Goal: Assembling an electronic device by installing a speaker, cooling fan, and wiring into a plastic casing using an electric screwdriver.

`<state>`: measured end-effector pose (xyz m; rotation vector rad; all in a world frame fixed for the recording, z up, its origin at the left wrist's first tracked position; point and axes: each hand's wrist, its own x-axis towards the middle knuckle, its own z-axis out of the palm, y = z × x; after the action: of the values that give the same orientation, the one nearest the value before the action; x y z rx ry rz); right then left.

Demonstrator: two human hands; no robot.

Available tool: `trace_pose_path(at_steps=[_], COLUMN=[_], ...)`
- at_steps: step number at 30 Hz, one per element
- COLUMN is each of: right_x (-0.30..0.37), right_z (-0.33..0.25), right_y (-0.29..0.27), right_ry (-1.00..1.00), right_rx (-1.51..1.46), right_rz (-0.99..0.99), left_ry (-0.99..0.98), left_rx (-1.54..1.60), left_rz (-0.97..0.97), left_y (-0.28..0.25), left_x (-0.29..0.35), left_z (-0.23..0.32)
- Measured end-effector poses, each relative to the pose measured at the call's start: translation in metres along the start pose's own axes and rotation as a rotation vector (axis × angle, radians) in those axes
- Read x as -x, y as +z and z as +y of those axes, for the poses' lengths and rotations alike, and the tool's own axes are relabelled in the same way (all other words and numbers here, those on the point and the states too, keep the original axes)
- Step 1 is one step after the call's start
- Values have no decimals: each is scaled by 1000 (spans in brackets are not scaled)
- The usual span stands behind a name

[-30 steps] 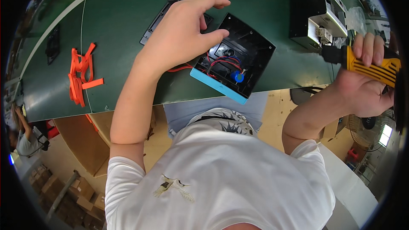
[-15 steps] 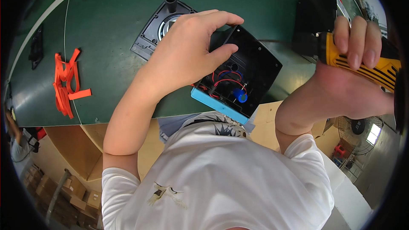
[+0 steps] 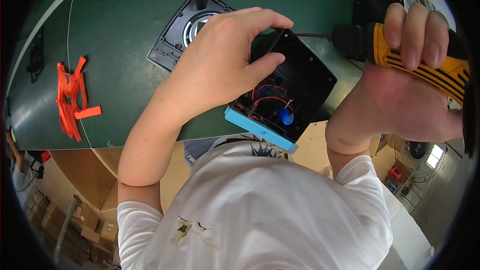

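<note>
My left hand grips the upper left side of a black plastic housing, thumb over its edge. A light blue panel runs along the housing's near side. Inside it lie red and blue wires and a blue cylindrical component. In my right hand is a yellow and black power screwdriver. Its long thin bit points left, with the tip at the housing's far corner hole; whether it touches, I cannot tell. A black panel with a round speaker lies beyond my left hand, partly covered by it.
An orange strap lies folded on the green table at the left. Farther left is a dark part. Another black box stands behind the screwdriver. A fan stands off to the right, below table level.
The screwdriver has moved a little left and away from me, and its bit now reaches the housing's far corner. My left hand still holds the housing, which sits slightly farther right in view.
</note>
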<state>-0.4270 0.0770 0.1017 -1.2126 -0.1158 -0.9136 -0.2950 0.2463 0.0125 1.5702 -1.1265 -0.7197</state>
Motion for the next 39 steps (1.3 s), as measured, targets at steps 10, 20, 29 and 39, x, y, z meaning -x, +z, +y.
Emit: trace_pose_path(at_steps=[10,20,29,39], right_x=[5,-2,-5,-16], right_z=[-12,0,2,-16], right_y=[-7,-1,2,-15], right_ry=[6,11,16,3], right_rx=[5,24,34,46], right_rz=[-6,-28,-59,-87], left_ry=[20,24,30,23], left_rx=[-44,-19,-42,-55], left_rz=[12,18,28,29], left_y=[-1,2,1,-2], left_x=[1,2,3,4], left_z=[-3,-5,-4,-4])
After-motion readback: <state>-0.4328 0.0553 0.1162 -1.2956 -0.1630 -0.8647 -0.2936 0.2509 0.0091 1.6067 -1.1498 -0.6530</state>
